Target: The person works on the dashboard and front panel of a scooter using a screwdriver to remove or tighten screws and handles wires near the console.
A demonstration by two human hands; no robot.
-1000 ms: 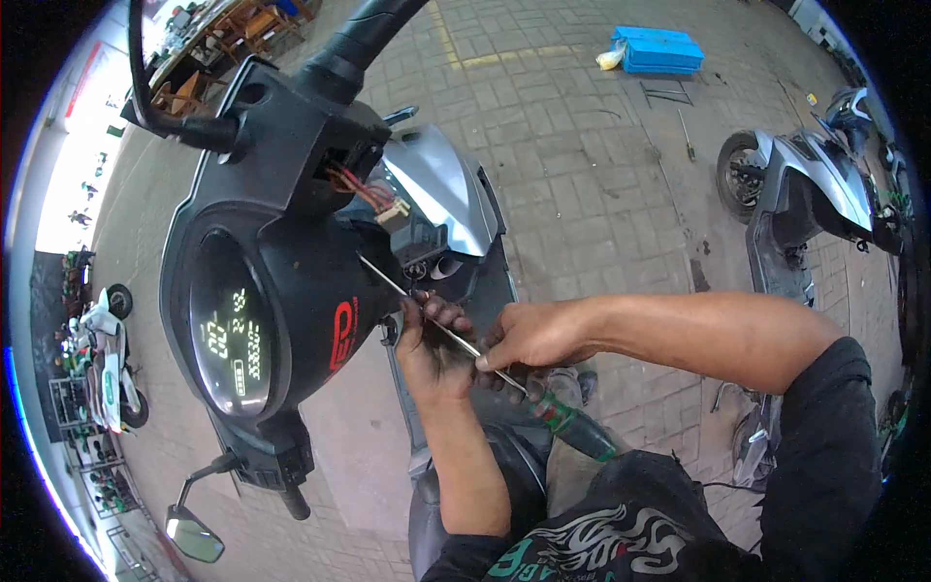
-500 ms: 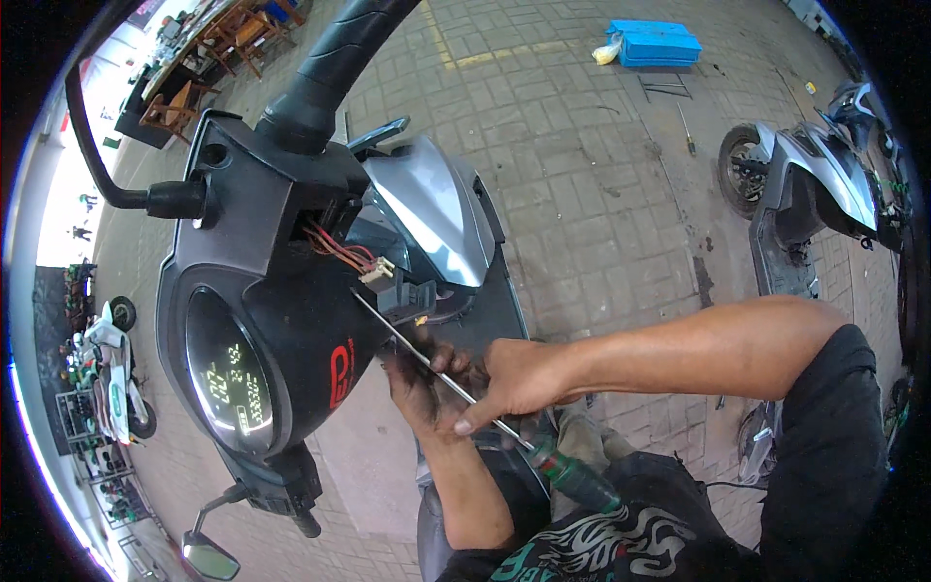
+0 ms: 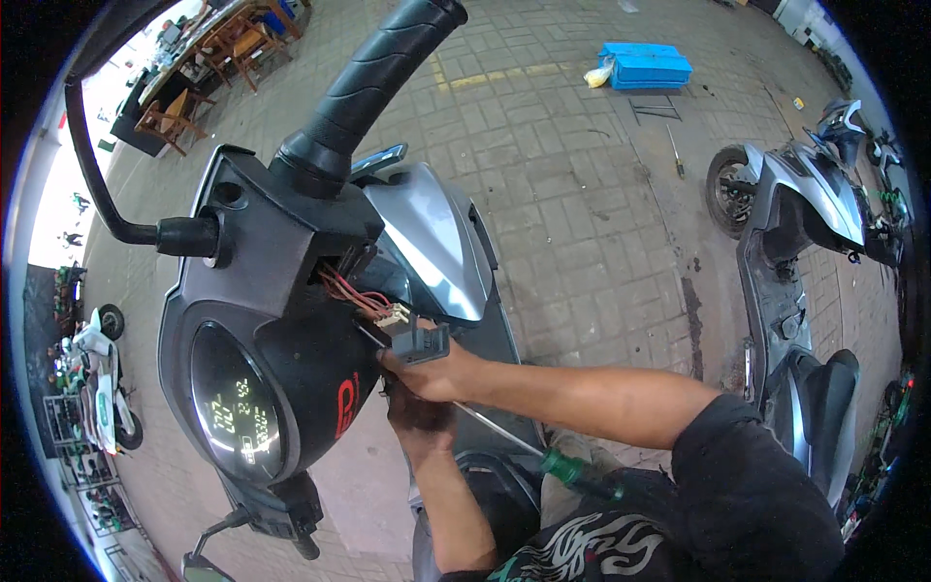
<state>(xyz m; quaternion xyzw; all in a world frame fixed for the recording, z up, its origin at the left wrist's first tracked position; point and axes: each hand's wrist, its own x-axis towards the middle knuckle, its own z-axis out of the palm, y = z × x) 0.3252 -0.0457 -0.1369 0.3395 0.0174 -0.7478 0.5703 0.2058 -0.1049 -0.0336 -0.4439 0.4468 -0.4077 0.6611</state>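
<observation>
Your two hands meet beside one black scooter housing (image 3: 315, 364), the right hand (image 3: 444, 373) overlapping the left hand (image 3: 424, 432). One screwdriver (image 3: 564, 467) slants out below them, its handle by your shirt (image 3: 601, 548). One pale connector (image 3: 393, 317) and one grey plastic piece (image 3: 424, 342) hang close by. With your fingers mostly hidden, I cannot tell whether either hand grips.

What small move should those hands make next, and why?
Perhaps bring the right hand down to the screwdriver's green handle: neither hand grips it, as that hand and the left hand crowd together near the black housing, so the tool may be hard to steer.
</observation>
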